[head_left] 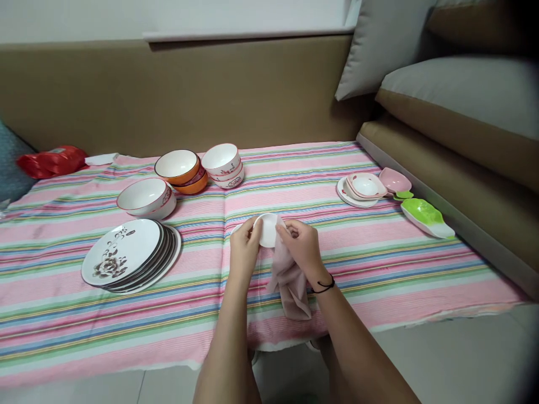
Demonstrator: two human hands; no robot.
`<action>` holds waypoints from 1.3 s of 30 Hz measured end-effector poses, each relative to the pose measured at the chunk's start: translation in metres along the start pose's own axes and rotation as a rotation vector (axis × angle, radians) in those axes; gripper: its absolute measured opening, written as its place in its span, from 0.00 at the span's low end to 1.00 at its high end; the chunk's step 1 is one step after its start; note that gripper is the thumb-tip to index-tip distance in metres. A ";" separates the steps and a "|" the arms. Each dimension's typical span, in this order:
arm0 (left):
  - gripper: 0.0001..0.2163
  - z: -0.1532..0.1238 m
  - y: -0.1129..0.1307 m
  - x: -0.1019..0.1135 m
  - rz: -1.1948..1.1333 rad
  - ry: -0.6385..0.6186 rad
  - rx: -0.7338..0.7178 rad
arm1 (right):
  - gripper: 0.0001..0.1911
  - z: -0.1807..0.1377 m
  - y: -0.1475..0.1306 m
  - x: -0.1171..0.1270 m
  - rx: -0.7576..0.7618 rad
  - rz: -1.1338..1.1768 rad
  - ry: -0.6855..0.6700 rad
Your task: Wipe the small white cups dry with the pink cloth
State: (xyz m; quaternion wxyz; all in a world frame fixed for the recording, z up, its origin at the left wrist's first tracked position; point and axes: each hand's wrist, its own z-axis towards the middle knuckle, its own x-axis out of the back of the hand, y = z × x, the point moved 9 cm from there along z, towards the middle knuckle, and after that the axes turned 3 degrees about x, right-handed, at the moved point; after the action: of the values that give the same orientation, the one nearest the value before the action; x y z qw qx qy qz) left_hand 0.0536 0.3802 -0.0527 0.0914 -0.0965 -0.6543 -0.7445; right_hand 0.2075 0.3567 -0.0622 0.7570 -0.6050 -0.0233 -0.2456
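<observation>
My left hand [244, 247] grips the left edge of a small white dish [268, 229], held up over the striped cloth. My right hand [301, 247] is closed on a pinkish-beige rag [291, 283] and presses it against the dish's right side. The rag hangs down from that hand toward the near edge of the cloth. A thin black band circles my right wrist.
A striped pink cloth [379, 264] covers the floor. On it lie a stack of flowered plates [130, 255], a wide white bowl [145, 197], orange bowls [181, 168], stacked white bowls [223, 164], small pink dishes [366, 186] and a green leaf dish [426, 216]. A sofa stands on the right.
</observation>
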 end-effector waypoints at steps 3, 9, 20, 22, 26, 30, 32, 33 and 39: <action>0.17 0.000 0.005 -0.011 0.044 -0.104 -0.013 | 0.15 0.002 -0.001 0.010 0.053 -0.061 0.011; 0.18 -0.005 0.005 -0.021 0.055 -0.238 0.033 | 0.17 0.002 -0.014 0.007 0.168 -0.097 -0.043; 0.16 -0.003 -0.003 0.016 0.006 0.116 0.072 | 0.13 -0.006 0.006 -0.023 -0.072 0.013 -0.103; 0.16 -0.002 -0.002 0.013 -0.028 0.080 0.084 | 0.14 -0.006 0.005 -0.020 -0.083 0.047 -0.095; 0.17 -0.001 -0.003 0.003 -0.152 0.008 0.113 | 0.14 -0.003 0.002 -0.013 -0.097 0.152 -0.065; 0.18 0.000 -0.009 -0.005 -0.297 -0.030 0.166 | 0.16 -0.003 0.012 -0.014 -0.177 0.294 -0.054; 0.20 0.000 -0.011 -0.003 -0.312 -0.003 0.179 | 0.18 -0.003 0.023 -0.016 -0.241 0.376 -0.039; 0.20 0.000 -0.010 0.001 -0.295 0.030 0.169 | 0.19 -0.003 0.029 -0.016 -0.271 0.411 -0.020; 0.14 -0.025 0.071 0.035 -0.316 0.174 -0.114 | 0.19 0.003 0.046 0.001 -0.300 0.500 0.102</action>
State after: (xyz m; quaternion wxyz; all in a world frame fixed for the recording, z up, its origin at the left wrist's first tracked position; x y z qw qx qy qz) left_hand 0.0379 0.3462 0.0213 0.0239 0.0675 -0.6076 -0.7910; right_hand 0.2281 0.3658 -0.1029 0.6963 -0.6841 0.2010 -0.0822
